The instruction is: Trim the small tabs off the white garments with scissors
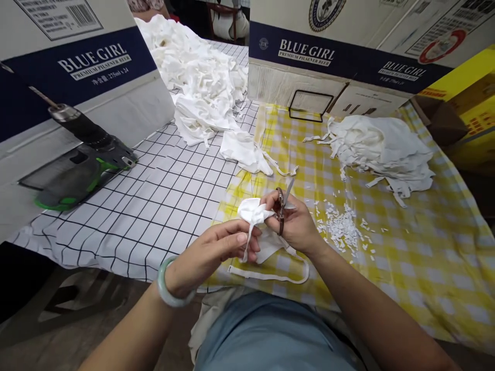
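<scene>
My left hand [216,252] pinches a crumpled white cloth mask [253,214] and its thin strap, fingers closed on the fabric. My right hand [296,221] grips small scissors [282,206], blades pointing up and away, right beside the mask. The mask's loose white strap [270,275] loops down over the table edge toward my lap. Both hands hover over the near edge of the yellow checked tablecloth [406,257].
A heap of white fabric snippets [342,226] lies right of my hands. Stacked white masks [386,147] sit at far right, a large pile [201,77] at the back, one loose mask [245,152] between. A green power drill [81,165] rests left. Cardboard boxes [340,56] wall the table.
</scene>
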`<state>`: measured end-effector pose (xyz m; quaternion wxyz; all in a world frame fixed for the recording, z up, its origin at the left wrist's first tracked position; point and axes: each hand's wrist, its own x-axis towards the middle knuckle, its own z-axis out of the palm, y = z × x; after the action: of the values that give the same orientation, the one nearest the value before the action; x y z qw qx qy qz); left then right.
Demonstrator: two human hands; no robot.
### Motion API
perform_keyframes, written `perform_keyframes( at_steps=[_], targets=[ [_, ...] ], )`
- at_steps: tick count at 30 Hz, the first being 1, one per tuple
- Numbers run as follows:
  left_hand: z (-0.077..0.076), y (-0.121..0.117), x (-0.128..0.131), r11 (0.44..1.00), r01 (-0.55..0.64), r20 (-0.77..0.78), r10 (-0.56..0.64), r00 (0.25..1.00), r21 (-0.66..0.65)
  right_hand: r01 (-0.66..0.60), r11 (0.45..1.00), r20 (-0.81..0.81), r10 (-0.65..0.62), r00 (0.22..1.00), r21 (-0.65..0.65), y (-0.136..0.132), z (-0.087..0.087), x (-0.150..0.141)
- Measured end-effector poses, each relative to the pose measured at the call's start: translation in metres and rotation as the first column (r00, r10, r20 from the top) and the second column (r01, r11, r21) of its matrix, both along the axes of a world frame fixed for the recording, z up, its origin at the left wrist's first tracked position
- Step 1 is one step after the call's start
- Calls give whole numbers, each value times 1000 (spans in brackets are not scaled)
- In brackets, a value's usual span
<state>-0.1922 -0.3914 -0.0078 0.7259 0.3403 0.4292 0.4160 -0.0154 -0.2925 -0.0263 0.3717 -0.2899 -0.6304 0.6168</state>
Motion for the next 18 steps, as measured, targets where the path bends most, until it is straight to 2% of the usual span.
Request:
perform_keyframes(
  at_steps=[3,8,13,16,18],
  targets=[
    [-1,6,11,998,-56,43,58,997,-41,5,1000,-1,-5,1000,12,3,-2,5],
    [-4,5,20,996,-89,-59,90,994,9,0,1000,21,0,1000,-23,8,-5,13],
    [-4,5,26,993,-107,-85,111,990,53,-6,999,7,7,1000,-49,12,-2,19],
    [-1,7,29,963,-171,-186,211,960,209,-10,995,34,13,999,-102,10,-2,20],
    [3,10,32,897,-234,-209,328,921,376,-16,986,48,24,999,-163,2,-5,15]
  ],
)
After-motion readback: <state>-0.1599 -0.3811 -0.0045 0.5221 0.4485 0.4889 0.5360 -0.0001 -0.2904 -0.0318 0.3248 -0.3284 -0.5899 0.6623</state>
